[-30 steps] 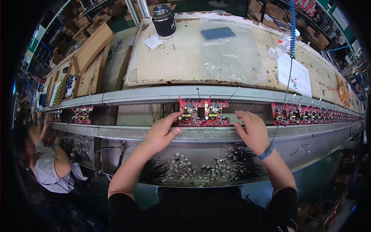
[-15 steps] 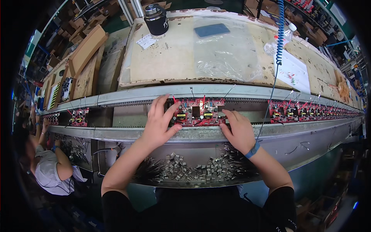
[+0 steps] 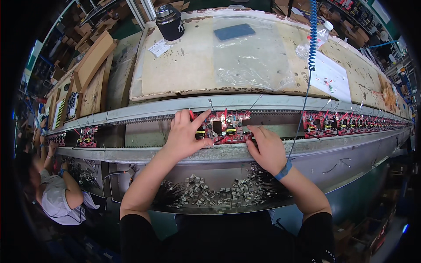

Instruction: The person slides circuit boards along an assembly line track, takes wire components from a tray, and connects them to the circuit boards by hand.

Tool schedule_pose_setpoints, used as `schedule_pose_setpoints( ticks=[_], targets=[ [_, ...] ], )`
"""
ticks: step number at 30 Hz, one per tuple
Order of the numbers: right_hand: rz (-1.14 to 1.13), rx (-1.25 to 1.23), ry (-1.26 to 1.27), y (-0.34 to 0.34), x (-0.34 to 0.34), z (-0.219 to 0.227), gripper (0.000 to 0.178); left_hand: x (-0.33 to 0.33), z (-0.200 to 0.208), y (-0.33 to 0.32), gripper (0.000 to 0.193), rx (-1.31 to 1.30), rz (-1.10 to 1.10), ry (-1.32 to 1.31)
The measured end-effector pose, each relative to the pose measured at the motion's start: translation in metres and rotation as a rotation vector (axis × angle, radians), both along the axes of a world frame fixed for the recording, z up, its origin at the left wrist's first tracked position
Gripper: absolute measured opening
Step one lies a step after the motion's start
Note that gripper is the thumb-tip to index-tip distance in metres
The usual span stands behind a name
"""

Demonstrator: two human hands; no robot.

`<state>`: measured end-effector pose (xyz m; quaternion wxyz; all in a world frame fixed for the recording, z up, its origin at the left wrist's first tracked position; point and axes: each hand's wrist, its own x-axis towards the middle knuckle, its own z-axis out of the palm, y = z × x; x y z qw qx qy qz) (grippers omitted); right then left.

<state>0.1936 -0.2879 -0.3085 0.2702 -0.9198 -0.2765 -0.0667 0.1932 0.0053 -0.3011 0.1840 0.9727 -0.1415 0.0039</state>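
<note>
A red circuit board [image 3: 223,127] with black parts, yellow labels and upright wire leads lies in the channel between two metal rails in front of me. My left hand [image 3: 185,135] covers its left end, thumb at the near edge and index finger reaching across to the far side. At the right end, my right hand [image 3: 267,148] has its thumb and index finger against the board. Both hands look closed about the board's ends, though the exact contact under the fingers is partly hidden. A blue band [image 3: 284,169] circles my right wrist.
More red boards [image 3: 342,124] line the channel to the right, another [image 3: 87,136] lies left. Metal-cased parts [image 3: 215,193] and dark leads fill the near tray. A coiled blue cord [image 3: 312,39] hangs right. Bottle [image 3: 170,24] and blue slab [image 3: 234,32] sit beyond; a co-worker [image 3: 61,197] works left.
My left hand has slid right, farther over the board's left end. My right hand stays at the right end. The whole view has shifted slightly left.
</note>
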Motion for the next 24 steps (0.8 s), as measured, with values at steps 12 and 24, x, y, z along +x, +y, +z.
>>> schedule_pose_setpoints(
  ticks=[12, 24],
  targets=[
    [-0.002, -0.012, -0.058, -0.0001, 0.0016, -0.0038, 0.037, 0.0032, -0.0091, 0.0026, 0.095, -0.02, -0.037, -0.063],
    [0.005, 0.028, -0.014, -0.0009, 0.0015, -0.0048, 0.038, 0.0034, -0.0099, 0.003, 0.094, -0.047, -0.053, -0.113]
  ],
)
